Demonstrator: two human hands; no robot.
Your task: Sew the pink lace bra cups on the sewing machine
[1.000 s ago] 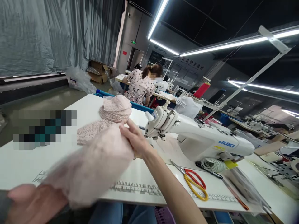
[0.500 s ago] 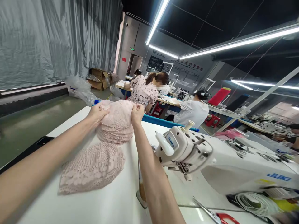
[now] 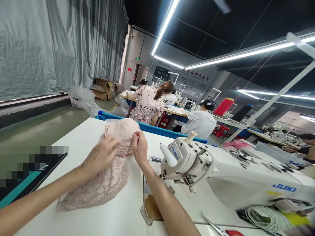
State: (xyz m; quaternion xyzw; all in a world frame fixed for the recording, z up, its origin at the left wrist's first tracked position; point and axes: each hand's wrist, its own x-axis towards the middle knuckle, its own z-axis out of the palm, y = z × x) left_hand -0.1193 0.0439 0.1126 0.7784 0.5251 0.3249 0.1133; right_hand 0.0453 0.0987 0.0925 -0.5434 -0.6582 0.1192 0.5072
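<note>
Two pale pink lace pieces lie on the white sewing table (image 3: 81,223). The far lace piece (image 3: 124,127) has a smooth, rounded upper part and gathered rows below it. The near lace piece (image 3: 105,188) spreads flat toward me, its upper end meeting the far one. Over the place where they meet is my left hand (image 3: 102,154), smeared by motion, so its grip is unclear. My right hand (image 3: 139,147) is closed at the right edge of the far piece, fingertips pressed together; what they pinch, if anything, is hidden.
A white JUKI sewing machine (image 3: 187,160) stands to the right of my right forearm. Scissors (image 3: 214,226) lie at its front, near a coil of pale cord (image 3: 265,216). A blue bar (image 3: 172,130) edges the table's far side. Co-workers (image 3: 149,103) sit beyond.
Both hands have come nearer and lower, off the top of the far lace piece, which now rests on the table. My left hand has moved down toward the near piece.
</note>
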